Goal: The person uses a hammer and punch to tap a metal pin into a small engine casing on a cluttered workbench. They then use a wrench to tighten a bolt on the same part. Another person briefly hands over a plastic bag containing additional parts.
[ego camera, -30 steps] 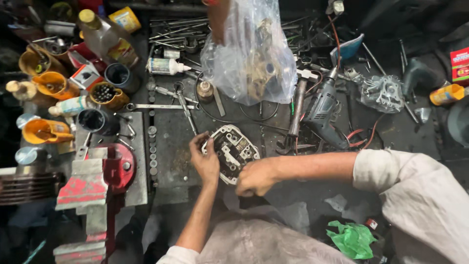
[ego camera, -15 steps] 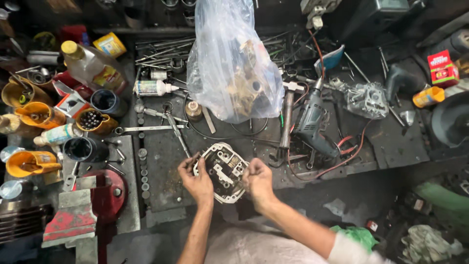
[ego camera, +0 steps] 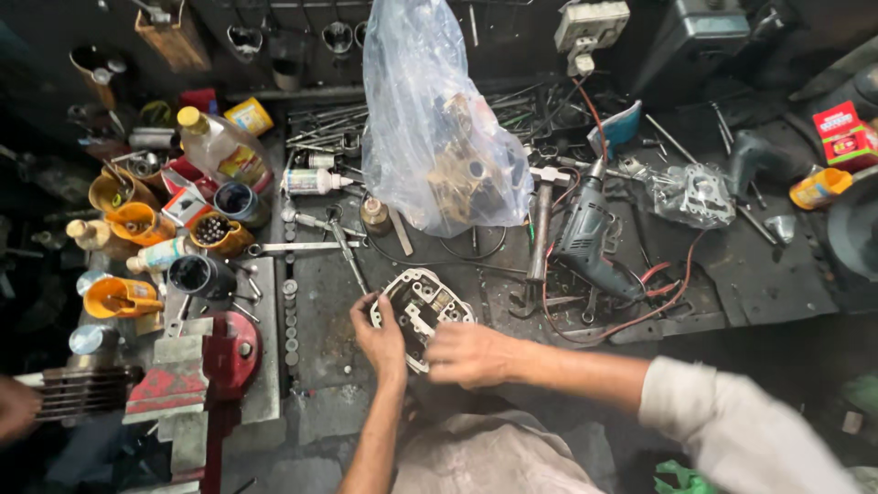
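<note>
A pale metal engine cover plate (ego camera: 419, 305) with cut-outs lies on the dark, oily workbench in the head view. My left hand (ego camera: 380, 337) grips its left edge with the fingers curled over the rim. My right hand (ego camera: 471, 354) rests on its lower right part, fingers closed against the metal; what is under them is hidden. A light sleeve covers my right forearm.
A clear plastic bag (ego camera: 439, 128) of brass parts stands behind the plate. An electric drill (ego camera: 590, 240) and a hammer (ego camera: 540, 229) lie at the right. A red bench vise (ego camera: 206, 366), several tins and yellow cups (ego camera: 119, 297) crowd the left. A spanner (ego camera: 293, 247) and sockets lie nearby.
The view has shifted, so the plate sits lower in frame. My right hand slid over the plate's lower right part. My left hand stayed on the left edge.
</note>
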